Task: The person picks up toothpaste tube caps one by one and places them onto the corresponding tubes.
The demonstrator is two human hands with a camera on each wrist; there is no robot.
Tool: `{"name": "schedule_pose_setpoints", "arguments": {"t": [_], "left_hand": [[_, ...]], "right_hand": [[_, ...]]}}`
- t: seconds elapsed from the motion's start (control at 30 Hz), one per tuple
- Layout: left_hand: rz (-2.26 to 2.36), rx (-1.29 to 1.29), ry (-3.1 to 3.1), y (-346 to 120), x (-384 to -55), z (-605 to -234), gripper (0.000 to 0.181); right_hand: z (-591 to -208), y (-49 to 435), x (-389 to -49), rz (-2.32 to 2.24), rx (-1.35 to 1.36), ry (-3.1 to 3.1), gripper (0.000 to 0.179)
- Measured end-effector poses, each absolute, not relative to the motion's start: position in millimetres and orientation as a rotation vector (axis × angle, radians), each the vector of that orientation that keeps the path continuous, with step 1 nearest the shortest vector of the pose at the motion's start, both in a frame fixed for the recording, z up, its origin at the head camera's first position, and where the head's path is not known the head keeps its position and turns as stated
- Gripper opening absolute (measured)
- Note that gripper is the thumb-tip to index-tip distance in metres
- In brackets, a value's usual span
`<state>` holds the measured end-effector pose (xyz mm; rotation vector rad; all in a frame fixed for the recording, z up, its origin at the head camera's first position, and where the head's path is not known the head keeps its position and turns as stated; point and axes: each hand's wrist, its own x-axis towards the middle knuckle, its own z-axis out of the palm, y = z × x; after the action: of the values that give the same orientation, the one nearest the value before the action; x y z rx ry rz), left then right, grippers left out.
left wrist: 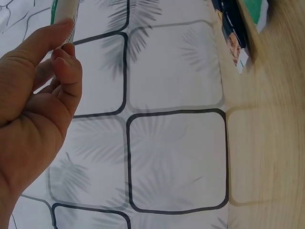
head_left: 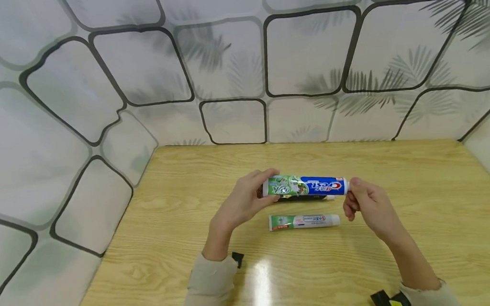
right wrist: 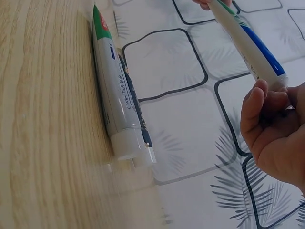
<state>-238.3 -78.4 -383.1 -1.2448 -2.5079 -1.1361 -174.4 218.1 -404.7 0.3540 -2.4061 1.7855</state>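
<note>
A blue and green Crest toothpaste tube [head_left: 312,185] is held up off the table between both hands, lying sideways. My left hand [head_left: 242,199] grips its flat green end, thumb on the near side. At the cap end, my right hand [head_left: 374,205] pinches the tube with thumb and fingers; those fingers hide most of the cap in the right wrist view. Partly covered behind the held tube is a black tube [head_left: 306,198] on the table. Nearer to me lies a green and white toothpaste tube [head_left: 304,221], its white cap to the right.
The wood-grain table [head_left: 168,216] meets a patterned backdrop [head_left: 234,120] at the back and left. Black straps [head_left: 382,300] show by the right sleeve, and a small black piece [head_left: 238,259] by the left one.
</note>
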Motion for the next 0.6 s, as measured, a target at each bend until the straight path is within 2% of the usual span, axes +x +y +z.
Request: {"name": "schedule_pose_setpoints", "arguments": {"t": [0.33,0.6], "left_hand": [[-1.169,-1.195,-2.651,-81.7,-281.6,-390.9,0.055],[-1.281,-1.134,-2.793,-78.3,-320.2,-399.7,0.058]], "right_hand": [[-409.9,217.5,-211.8,1.685,0.159,-2.639,0.056],[-411.9,224.4,-243.7,1.789,0.164,-2.739,0.052]]}}
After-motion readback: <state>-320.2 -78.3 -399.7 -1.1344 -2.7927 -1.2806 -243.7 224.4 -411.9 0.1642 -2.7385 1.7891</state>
